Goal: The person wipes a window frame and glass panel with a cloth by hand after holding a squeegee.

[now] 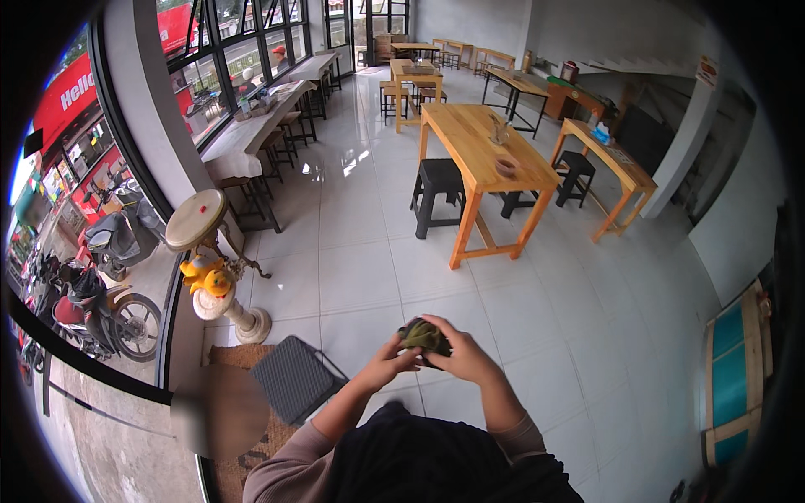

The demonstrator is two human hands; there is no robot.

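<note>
In front of my body I hold a small dark green bundle (424, 335), soft-looking and folded or crumpled. Cloth seems likely, but its exact kind cannot be made out. My left hand (389, 362) grips its lower left side with bent fingers. Around its right side and top curls my right hand (463, 352), the fingers closed on it. The bundle is off the floor, with white tiles behind it, and my hands partly cover it.
A black stool (293, 379) stands by a brown mat (231, 356) at lower left. Beyond is a round pedestal table (196, 220) beside yellow duck figures (206, 277). A wooden table (478, 142) with black stools is ahead. A teal-panelled wooden frame (728, 369) stands right.
</note>
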